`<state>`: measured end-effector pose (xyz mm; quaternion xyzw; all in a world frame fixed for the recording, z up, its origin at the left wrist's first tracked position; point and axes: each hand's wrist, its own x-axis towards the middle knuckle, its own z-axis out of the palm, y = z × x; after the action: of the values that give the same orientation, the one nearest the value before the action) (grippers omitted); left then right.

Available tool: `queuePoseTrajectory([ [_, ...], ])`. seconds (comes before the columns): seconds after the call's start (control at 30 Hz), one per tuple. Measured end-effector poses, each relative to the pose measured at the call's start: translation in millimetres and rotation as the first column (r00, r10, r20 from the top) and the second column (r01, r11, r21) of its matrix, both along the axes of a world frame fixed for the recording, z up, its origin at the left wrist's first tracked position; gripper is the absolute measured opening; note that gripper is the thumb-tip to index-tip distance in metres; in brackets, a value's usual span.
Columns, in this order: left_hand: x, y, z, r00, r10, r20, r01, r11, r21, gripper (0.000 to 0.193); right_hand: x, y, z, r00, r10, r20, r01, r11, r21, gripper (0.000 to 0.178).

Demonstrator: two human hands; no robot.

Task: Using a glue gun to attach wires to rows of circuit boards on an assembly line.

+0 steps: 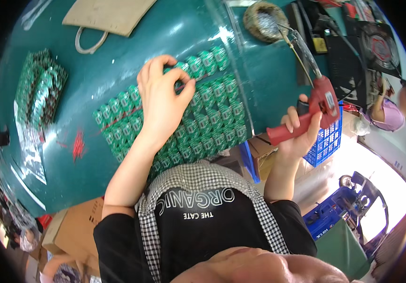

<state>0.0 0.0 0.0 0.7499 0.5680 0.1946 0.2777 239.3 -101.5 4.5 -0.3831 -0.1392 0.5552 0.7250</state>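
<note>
My left hand is over rows of small green circuit boards laid side by side on the green table. Its thumb and index fingertips come close together at the upper row; whatever they pinch is too small to make out. Thin red wires run along that row on both sides of the hand. In my right hand, raised off the table's right part, is a red soldering gun, fingers wrapped round its handle. Its long metal tip points up and away, near a round, crusted bowl.
At left lie stacked green boards and a small heap of red wires. A beige board lies at the far side. A blue crate stands below the soldering gun. Other people are at the right and lower left.
</note>
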Motion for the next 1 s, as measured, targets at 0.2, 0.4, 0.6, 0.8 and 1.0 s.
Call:
queuePoseTrajectory([
  [0.2,-50,-103,13,0.971,0.090,-0.223,-0.159,0.936,-0.315,0.011,-46,-52,-28,0.906,-0.209,-0.369,-0.024,0.844,-0.536,0.040],
  [0.4,-61,-152,24,0.943,0.020,-0.333,-0.176,0.877,-0.446,0.027,-56,-113,-23,0.773,-0.289,-0.566,-0.138,0.793,-0.593,0.041],
  [0.6,-63,-177,10,0.860,-0.198,-0.471,-0.086,0.853,-0.515,0.062,-63,-147,-50,0.675,-0.196,-0.711,-0.322,0.789,-0.523,0.039],
  [0.8,-75,-184,-5,0.869,-0.249,-0.427,-0.071,0.792,-0.607,0.061,-76,-154,-72,0.667,-0.083,-0.740,-0.391,0.807,-0.443,0.039],
  [1.0,-87,-166,-7,0.836,-0.211,-0.507,-0.070,0.874,-0.481,0.063,-77,-152,-83,0.707,-0.126,-0.696,-0.330,0.812,-0.482,0.040],
])
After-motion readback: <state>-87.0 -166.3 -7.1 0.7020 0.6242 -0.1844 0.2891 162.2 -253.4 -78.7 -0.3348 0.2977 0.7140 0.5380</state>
